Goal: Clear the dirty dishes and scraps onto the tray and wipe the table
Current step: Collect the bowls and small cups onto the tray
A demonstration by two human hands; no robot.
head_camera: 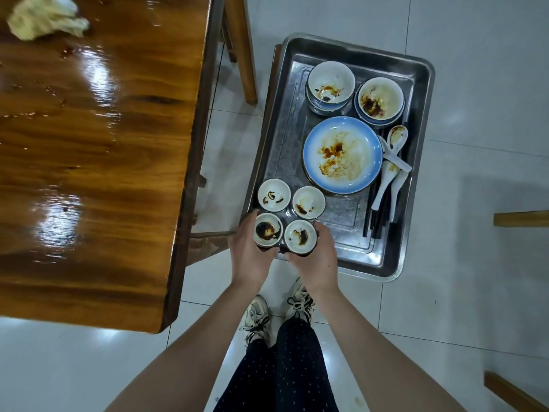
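Note:
A steel tray [413, 162] stands right of the wooden table [98, 162]. It holds two stacks of dirty bowls [331, 84], a blue-rimmed plate [343, 156], white spoons [392, 168], black chopsticks [377, 221] and two small sauce dishes [274, 194]. My left hand [248, 257] grips a small sauce dish [267, 230] at the tray's near left corner. My right hand [315, 260] grips another small sauce dish [300, 236] beside it. A crumpled yellowish cloth [44, 22] lies on the wet table's far left.
Wooden stool legs [243, 49] stand between table and tray. More wooden furniture edges [520, 223] show at the right. Dark crumbs and sauce spots [64, 52] dot the table. My legs and shoes [276, 319] are on the white tiled floor below the tray.

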